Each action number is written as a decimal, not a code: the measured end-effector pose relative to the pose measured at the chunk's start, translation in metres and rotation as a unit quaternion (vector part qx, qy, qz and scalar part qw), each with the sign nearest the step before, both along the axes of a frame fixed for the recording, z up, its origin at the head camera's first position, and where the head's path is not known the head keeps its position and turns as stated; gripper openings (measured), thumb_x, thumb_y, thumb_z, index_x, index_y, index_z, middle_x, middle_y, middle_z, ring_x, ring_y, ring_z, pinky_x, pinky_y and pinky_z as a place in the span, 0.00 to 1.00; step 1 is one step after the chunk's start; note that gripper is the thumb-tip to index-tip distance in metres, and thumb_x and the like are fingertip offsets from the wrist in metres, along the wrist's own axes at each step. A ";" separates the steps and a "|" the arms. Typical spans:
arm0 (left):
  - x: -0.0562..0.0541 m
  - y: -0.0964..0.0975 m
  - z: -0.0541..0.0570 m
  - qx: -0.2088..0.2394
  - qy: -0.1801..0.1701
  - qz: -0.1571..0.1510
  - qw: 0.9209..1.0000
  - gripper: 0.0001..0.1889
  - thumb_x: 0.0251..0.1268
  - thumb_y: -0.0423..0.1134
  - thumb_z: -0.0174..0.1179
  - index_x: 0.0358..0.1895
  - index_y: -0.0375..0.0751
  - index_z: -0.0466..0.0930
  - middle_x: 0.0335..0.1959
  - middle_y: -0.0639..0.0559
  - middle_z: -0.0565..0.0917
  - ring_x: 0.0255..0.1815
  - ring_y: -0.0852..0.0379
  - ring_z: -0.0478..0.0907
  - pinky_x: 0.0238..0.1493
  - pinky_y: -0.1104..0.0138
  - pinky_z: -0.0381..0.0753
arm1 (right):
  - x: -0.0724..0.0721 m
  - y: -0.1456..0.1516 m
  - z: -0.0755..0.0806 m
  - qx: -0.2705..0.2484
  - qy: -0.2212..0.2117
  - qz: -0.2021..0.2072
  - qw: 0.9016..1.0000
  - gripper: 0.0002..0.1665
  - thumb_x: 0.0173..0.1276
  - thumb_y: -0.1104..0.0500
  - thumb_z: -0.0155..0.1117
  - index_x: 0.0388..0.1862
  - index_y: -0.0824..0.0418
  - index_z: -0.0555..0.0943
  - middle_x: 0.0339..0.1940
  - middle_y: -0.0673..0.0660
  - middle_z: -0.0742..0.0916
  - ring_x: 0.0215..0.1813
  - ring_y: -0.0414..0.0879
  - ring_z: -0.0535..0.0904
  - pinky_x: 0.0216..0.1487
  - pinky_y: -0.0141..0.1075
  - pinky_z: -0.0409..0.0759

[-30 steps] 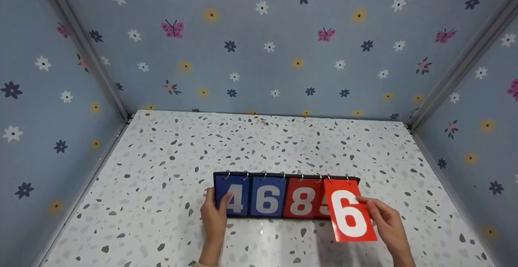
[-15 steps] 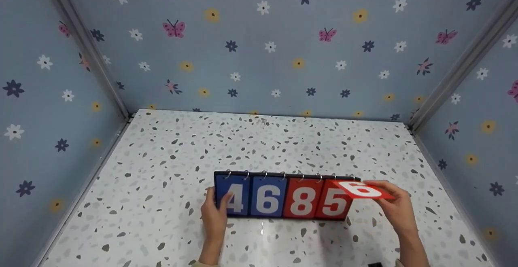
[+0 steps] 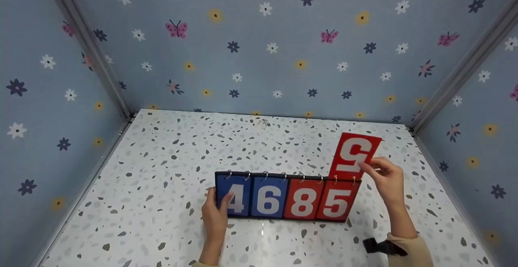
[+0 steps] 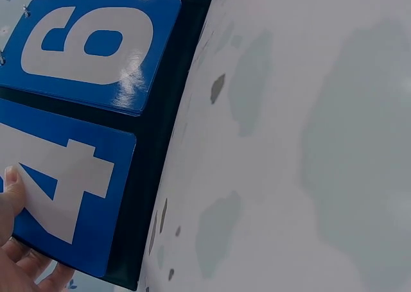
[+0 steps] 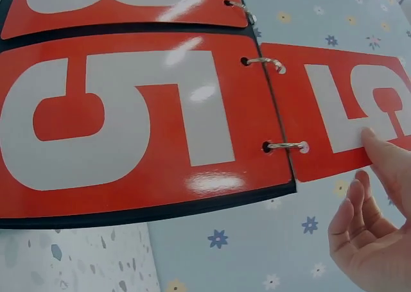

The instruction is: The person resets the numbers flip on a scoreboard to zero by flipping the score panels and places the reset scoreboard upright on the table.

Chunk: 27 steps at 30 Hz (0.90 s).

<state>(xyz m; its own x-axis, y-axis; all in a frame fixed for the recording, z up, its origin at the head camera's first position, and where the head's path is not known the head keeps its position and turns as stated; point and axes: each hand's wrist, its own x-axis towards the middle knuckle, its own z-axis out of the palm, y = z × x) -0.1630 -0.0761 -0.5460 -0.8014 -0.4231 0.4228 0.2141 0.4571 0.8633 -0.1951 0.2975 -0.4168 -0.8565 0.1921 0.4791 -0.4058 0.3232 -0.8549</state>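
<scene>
A flip scoreboard [image 3: 285,217] stands tilted on the table, its cards reading 4, 6, 8, 5 from left to right. My left hand [image 3: 215,216] grips its left end, the thumb lying over the blue 4 card [image 4: 122,151]. Above the top edge, at the right end, a red card [image 3: 354,153] is turned up on its rings and shows an upside-down 5. My right hand [image 3: 386,178] pinches this card by its right side. In the right wrist view, the thumb presses on the printed face; the fingers behind the card are partly hidden. The red 5 card [image 5: 164,112] hangs below it.
Metal rings [image 5: 286,146] join the cards to the black board. Speckled white tabletop [image 3: 202,145] surrounds the scoreboard. Blue flowered panels [image 3: 267,28] enclose the back and both sides. A black strap [image 3: 384,247] hangs at the right sleeve.
My right hand has lifted the red 6 card up and over the top edge, turning its back upward and uncovering the 5 beneath. My left hand keeps its hold on the board.
</scene>
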 end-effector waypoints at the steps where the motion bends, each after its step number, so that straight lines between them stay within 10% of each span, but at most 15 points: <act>1: 0.000 0.000 0.000 0.001 -0.003 -0.001 1.000 0.15 0.52 0.39 0.64 0.40 0.35 0.72 0.32 0.47 0.79 0.35 0.54 0.77 0.37 0.61 0.73 | -0.001 -0.002 0.003 0.004 -0.009 -0.003 1.000 0.06 0.51 0.72 0.65 0.30 0.74 0.80 0.28 0.55 0.83 0.30 0.41 0.77 0.33 0.27 0.74; 8: -0.001 0.000 -0.001 -0.003 0.003 -0.001 1.000 0.15 0.51 0.38 0.63 0.40 0.35 0.72 0.32 0.47 0.79 0.34 0.54 0.77 0.36 0.61 0.74 | -0.024 0.002 -0.009 0.002 -0.027 0.026 0.999 0.11 0.54 0.66 0.66 0.34 0.74 0.79 0.27 0.60 0.83 0.27 0.43 0.78 0.31 0.28 0.75; 15: -0.001 0.000 -0.001 0.009 -0.005 -0.009 1.000 0.15 0.53 0.40 0.62 0.41 0.36 0.72 0.33 0.48 0.79 0.34 0.55 0.76 0.36 0.62 0.73 | -0.124 0.089 -0.153 0.076 -0.039 -0.016 0.996 0.16 0.51 0.52 0.69 0.39 0.54 0.82 0.30 0.54 0.83 0.29 0.45 0.79 0.30 0.30 0.76; 18: 0.000 0.000 -0.001 0.014 -0.005 -0.016 1.000 0.15 0.54 0.40 0.62 0.41 0.36 0.72 0.33 0.49 0.79 0.35 0.56 0.76 0.37 0.62 0.73 | -0.141 0.100 -0.179 0.093 -0.053 -0.031 0.994 0.17 0.50 0.48 0.69 0.40 0.52 0.82 0.31 0.54 0.83 0.30 0.47 0.79 0.30 0.33 0.76; 24: -0.001 0.000 -0.001 0.019 -0.010 -0.017 1.000 0.15 0.54 0.41 0.61 0.41 0.37 0.72 0.34 0.50 0.79 0.35 0.58 0.76 0.37 0.64 0.73 | -0.136 0.096 -0.180 0.077 -0.140 -0.038 0.986 0.22 0.50 0.46 0.69 0.43 0.53 0.81 0.32 0.54 0.83 0.32 0.45 0.79 0.29 0.31 0.77; 27: -0.001 0.000 -0.001 0.020 -0.013 -0.013 1.000 0.14 0.54 0.41 0.62 0.40 0.38 0.72 0.33 0.51 0.79 0.34 0.59 0.76 0.37 0.64 0.73 | -0.114 0.078 -0.146 0.073 -0.208 -0.027 0.975 0.27 0.52 0.45 0.67 0.48 0.57 0.79 0.36 0.57 0.82 0.36 0.45 0.77 0.33 0.32 0.76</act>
